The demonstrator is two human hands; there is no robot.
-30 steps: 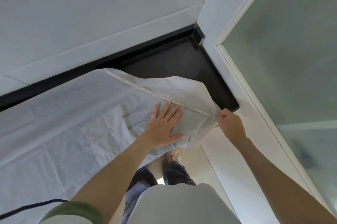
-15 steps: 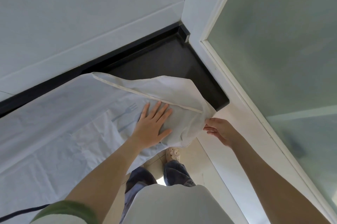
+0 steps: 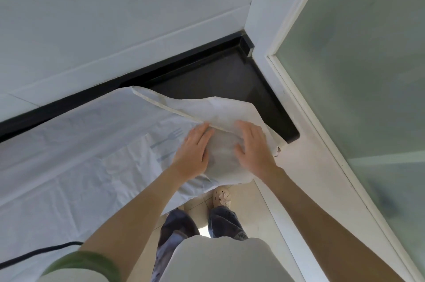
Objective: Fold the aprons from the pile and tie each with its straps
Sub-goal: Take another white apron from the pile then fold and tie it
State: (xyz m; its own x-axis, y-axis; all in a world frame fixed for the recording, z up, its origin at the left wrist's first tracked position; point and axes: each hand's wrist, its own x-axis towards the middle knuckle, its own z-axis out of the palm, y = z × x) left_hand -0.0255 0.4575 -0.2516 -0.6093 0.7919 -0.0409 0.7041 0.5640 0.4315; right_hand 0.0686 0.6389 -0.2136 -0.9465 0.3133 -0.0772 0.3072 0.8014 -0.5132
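Head view: left hand and right hand press flat-fingered on the apron, one corner folded over; further folds and tying likely remain.

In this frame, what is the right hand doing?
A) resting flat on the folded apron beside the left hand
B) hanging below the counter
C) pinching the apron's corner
A: the right hand lies with straight fingers on the apron, next to the left hand.

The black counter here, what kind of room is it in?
Likely a kitchen, though I can't be sure: the black counter runs along a white wall, the white apron on it has a fork printed, and a frosted glass panel stands beside.
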